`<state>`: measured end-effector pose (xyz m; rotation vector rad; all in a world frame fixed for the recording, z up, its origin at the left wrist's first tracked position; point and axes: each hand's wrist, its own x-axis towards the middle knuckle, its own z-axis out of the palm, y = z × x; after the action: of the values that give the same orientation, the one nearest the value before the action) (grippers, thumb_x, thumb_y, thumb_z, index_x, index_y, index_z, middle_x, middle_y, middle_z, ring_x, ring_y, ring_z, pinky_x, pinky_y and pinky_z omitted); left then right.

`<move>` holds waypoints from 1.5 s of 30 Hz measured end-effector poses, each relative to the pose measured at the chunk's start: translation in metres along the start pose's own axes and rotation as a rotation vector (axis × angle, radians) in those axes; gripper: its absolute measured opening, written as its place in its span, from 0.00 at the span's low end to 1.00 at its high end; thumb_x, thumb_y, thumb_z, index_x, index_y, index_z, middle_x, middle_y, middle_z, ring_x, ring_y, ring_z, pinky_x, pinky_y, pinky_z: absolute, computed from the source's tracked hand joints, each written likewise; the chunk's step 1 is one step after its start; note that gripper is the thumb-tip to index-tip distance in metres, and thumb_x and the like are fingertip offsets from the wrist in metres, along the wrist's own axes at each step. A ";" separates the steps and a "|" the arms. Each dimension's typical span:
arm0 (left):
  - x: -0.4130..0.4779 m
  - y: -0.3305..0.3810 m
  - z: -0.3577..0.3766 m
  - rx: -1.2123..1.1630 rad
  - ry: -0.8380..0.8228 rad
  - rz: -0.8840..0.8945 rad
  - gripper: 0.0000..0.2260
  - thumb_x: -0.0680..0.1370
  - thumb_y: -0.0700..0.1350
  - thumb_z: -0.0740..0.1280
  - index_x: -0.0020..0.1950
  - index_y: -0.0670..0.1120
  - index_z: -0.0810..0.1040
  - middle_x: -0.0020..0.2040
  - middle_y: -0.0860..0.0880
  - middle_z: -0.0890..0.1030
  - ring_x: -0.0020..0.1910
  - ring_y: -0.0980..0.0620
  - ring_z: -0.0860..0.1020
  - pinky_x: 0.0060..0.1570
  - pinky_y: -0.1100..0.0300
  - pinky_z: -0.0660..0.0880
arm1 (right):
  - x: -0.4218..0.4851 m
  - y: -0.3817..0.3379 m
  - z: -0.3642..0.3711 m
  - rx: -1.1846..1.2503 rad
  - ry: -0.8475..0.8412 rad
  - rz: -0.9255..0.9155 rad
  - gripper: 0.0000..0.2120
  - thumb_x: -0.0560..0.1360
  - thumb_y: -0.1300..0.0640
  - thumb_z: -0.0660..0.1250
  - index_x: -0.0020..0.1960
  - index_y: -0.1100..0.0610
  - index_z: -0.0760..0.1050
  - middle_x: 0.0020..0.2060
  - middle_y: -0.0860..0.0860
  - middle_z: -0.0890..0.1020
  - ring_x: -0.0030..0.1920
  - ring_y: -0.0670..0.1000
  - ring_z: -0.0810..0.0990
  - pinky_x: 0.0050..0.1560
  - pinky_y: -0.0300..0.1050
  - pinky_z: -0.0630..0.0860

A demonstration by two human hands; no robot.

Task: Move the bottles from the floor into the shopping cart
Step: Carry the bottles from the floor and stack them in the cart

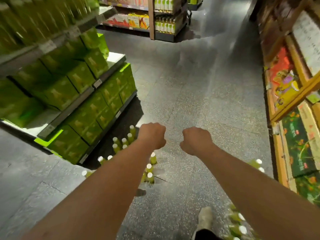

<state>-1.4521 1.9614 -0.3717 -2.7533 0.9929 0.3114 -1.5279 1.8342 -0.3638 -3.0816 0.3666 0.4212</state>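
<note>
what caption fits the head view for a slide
Left hand and right hand held out curled and empty, green bottles standing on the shop aisle floor below

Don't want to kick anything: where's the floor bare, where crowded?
Bare: grey speckled floor between the shelf of green cartons and the wooden shelf. Crowded: green bottles with white caps at the carton shelf's foot, beside the left forearm, and by the grey shoe.

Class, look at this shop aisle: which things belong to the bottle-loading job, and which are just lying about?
For the job: bottles on the floor; left hand; right hand, both curled and holding nothing. No cart shows.
Just there: green boxes on the left; bright packs on the right; shoe.
</note>
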 end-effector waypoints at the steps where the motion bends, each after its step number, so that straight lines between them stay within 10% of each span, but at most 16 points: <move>1: 0.017 -0.006 0.002 -0.015 -0.005 -0.032 0.13 0.78 0.49 0.61 0.60 0.48 0.75 0.56 0.48 0.77 0.54 0.47 0.77 0.42 0.56 0.69 | 0.023 0.003 0.000 -0.020 0.002 -0.031 0.10 0.76 0.55 0.61 0.55 0.56 0.76 0.50 0.52 0.79 0.49 0.54 0.79 0.42 0.42 0.68; 19: 0.203 -0.146 0.097 -0.358 -0.140 -0.710 0.13 0.78 0.50 0.62 0.60 0.48 0.72 0.56 0.47 0.75 0.54 0.45 0.75 0.42 0.54 0.67 | 0.357 -0.070 0.030 -0.302 -0.165 -0.637 0.12 0.78 0.54 0.60 0.60 0.55 0.72 0.53 0.53 0.77 0.51 0.54 0.77 0.44 0.44 0.69; 45: 0.467 -0.116 0.607 -0.663 -0.111 -1.373 0.37 0.76 0.58 0.64 0.77 0.54 0.47 0.64 0.45 0.68 0.58 0.41 0.73 0.46 0.50 0.72 | 0.682 -0.142 0.528 -0.476 -0.236 -1.276 0.24 0.75 0.46 0.66 0.64 0.54 0.61 0.57 0.54 0.70 0.55 0.57 0.78 0.42 0.47 0.70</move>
<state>-1.1038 1.9217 -1.0627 -3.0956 -1.2752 0.5536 -0.9957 1.8379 -1.0571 -2.7718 -1.7681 0.7957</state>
